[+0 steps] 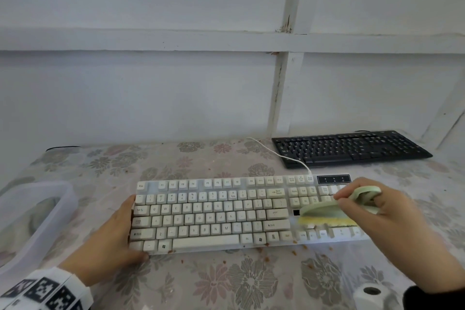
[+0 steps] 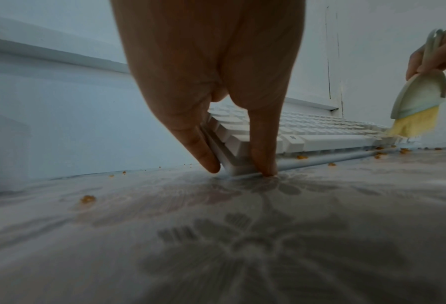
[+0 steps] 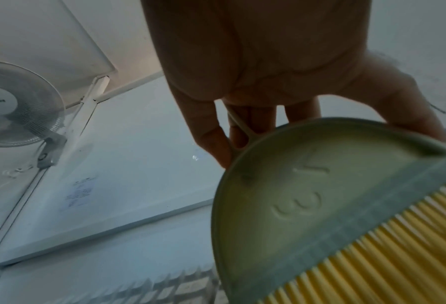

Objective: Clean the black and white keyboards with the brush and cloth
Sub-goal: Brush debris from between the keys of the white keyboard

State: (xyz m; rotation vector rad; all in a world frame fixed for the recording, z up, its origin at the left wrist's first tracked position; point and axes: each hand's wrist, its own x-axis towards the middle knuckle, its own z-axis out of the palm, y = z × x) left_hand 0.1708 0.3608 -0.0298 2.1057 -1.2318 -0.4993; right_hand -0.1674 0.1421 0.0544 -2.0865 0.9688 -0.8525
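Right now the right hand point(image 1: 364, 211) grips the brush point(image 1: 332, 211) by its pale green handle, fingers curled round the loop, and the yellow bristles rest on the number-pad end of the white keyboard point(image 1: 214, 211); the left hand point(image 1: 113, 236) steadies the opposite end, its fingers point(image 2: 203, 152) straight and slightly spread, pressed against the keyboard's left edge and near corner where it meets the surface point(image 1: 226, 284). Orange-brown crumbs point(image 1: 266, 257) lie scattered just in front of the keyboard's near edge, so the sweeping seems to be under way, with the debris landing on the flowered cover; the black keyboard point(image 1: 349, 148) sits well apart at the back right, apparently untouched, and the white keyboard's cable point(image 1: 276, 153) runs across its left end. A clear plastic tub point(image 1: 37, 221) stands to the left; no cloth is visible in any view.

The likeliest trouble, as I judge it, is crumbs being flicked into the gaps between keys rather than off the edge, should the bristles drag sideways; a hard stroke could also skid the keyboard if the left hand's flat press slackens, since it pushes rather than clasps. Debris left on the surface could be dragged back under the keyboard, or carried toward the black one.
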